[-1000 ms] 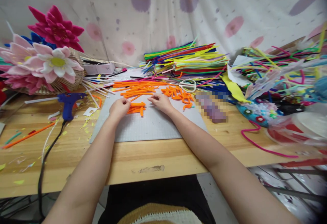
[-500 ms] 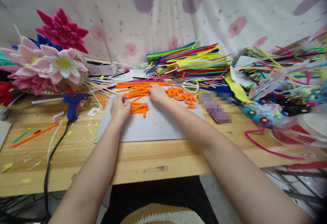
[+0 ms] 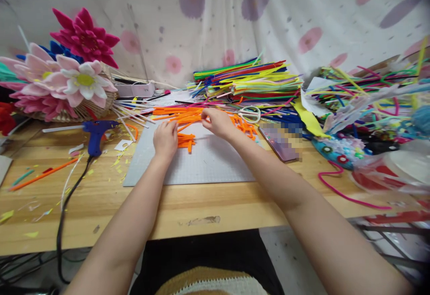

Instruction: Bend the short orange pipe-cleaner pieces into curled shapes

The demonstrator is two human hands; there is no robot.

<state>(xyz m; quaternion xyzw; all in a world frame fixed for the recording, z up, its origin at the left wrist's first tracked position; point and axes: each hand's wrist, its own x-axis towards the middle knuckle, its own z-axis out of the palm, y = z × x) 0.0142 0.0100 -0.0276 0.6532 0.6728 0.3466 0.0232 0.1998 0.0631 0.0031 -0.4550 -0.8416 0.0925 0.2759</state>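
My left hand [image 3: 165, 139] rests on the grey cutting mat [image 3: 201, 165], fingers curled beside a small bundle of short orange pipe-cleaner pieces [image 3: 186, 140]. My right hand [image 3: 218, 122] reaches further back, its fingers pinched on the long orange pipe cleaners [image 3: 178, 114] lying across the mat's far edge. Curled orange pieces [image 3: 247, 128] lie just right of that hand. What exactly sits between the left fingers is hidden.
A blue glue gun [image 3: 96, 131] with its black cord lies left of the mat. Large felt flowers [image 3: 63, 77] fill a basket at far left. Stacked coloured pipe cleaners [image 3: 248, 80], white scissors [image 3: 250, 113] and a pink pipe cleaner [image 3: 342, 192] crowd the back and right.
My right hand moved away from the short bundle to the long orange pipe cleaners at the back. My left hand shifted slightly right and forward beside the bundle.
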